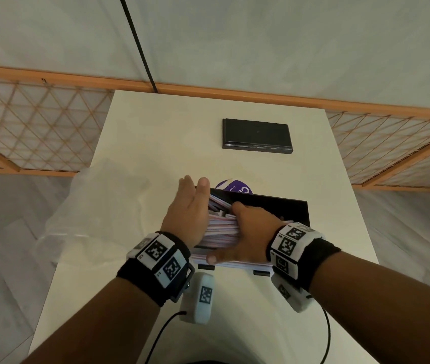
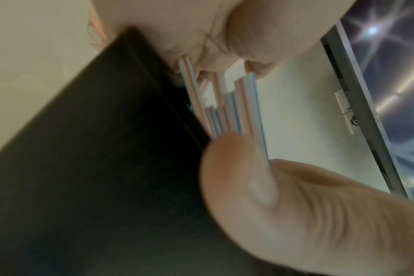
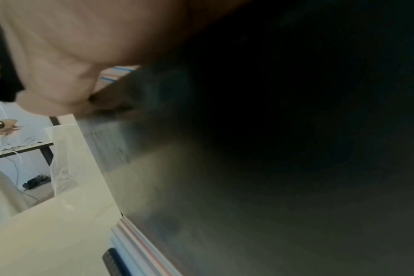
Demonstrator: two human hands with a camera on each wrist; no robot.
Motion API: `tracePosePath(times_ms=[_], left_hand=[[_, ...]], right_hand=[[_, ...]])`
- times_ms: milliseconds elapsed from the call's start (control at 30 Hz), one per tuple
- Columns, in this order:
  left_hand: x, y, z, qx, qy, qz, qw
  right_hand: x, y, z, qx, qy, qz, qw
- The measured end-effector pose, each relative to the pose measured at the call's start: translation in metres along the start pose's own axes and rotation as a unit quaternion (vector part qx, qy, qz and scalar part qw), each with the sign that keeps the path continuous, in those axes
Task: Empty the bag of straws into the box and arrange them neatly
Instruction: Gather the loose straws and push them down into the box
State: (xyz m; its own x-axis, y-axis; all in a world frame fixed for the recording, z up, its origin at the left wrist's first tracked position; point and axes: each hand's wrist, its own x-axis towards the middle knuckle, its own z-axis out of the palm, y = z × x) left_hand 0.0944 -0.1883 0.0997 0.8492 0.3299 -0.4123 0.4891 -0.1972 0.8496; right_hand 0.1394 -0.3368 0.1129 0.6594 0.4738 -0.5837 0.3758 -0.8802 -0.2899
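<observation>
A heap of white plastic straws with red and blue stripes lies in the open black rectangular box near the front of the white table, some ends jutting over the box's near edge. The left hand stands flat, fingers straight, against the heap's left end. The right hand lies across the straws with its thumb spread; its fingertips are hidden, so I cannot tell whether they grip. A crumpled clear plastic bag lies left of the box. Behind the box, a purple round label is partly hidden, and a separate black rectangular lid lies farther back. The right wrist view is mostly dark blur.
</observation>
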Motion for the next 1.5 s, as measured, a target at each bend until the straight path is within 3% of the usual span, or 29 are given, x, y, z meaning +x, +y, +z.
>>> tracePosePath(times_ms=[133,333,533,633,700,800,933,1033,1133,1267,1367,1433,1500], left_hand=[[0.002,0.0,-0.001,-0.039,0.038,0.015,0.998],[0.009,-0.009,0.001,-0.032,0.057,-0.004,0.998],[0.006,-0.007,0.003,-0.05,0.081,-0.006,0.995],[0.004,-0.005,0.004,-0.01,0.067,-0.009,0.998],[0.003,-0.001,0.004,0.013,0.059,-0.014,0.998],[0.003,0.0,0.004,0.012,0.05,-0.013,0.999],[0.007,-0.006,0.002,-0.069,0.075,-0.045,0.994],[0.006,-0.004,0.003,-0.121,0.093,-0.06,0.987],[-0.002,0.002,-0.001,-0.099,0.149,-0.025,0.984],[-0.006,0.014,-0.02,-0.104,0.228,0.029,0.968],[-0.01,0.025,-0.02,-0.19,0.108,-0.04,0.975],[-0.016,0.028,-0.012,-0.183,0.023,-0.088,0.979],[-0.02,0.026,-0.002,-0.181,0.001,-0.114,0.977]], right_hand=[[0.002,0.002,0.0,-0.021,0.039,-0.017,0.999],[0.007,0.004,0.013,-0.093,0.039,0.008,0.995],[0.009,-0.005,0.02,-0.067,0.099,-0.066,0.991],[0.011,-0.013,0.022,-0.063,0.115,-0.107,0.986],[0.012,-0.013,0.02,-0.045,0.1,-0.111,0.988],[0.01,0.0,0.009,-0.051,0.046,-0.052,0.996],[0.005,0.018,-0.001,-0.062,-0.031,0.045,0.997],[0.001,0.018,-0.002,-0.106,-0.054,0.064,0.991],[-0.003,0.012,-0.005,-0.131,-0.065,0.059,0.987],[-0.006,0.011,-0.007,-0.077,-0.094,0.055,0.991],[-0.004,0.012,-0.005,-0.078,-0.096,0.048,0.991],[-0.002,0.013,-0.004,-0.087,-0.093,0.047,0.991],[-0.002,0.014,-0.003,-0.09,-0.088,0.046,0.991]])
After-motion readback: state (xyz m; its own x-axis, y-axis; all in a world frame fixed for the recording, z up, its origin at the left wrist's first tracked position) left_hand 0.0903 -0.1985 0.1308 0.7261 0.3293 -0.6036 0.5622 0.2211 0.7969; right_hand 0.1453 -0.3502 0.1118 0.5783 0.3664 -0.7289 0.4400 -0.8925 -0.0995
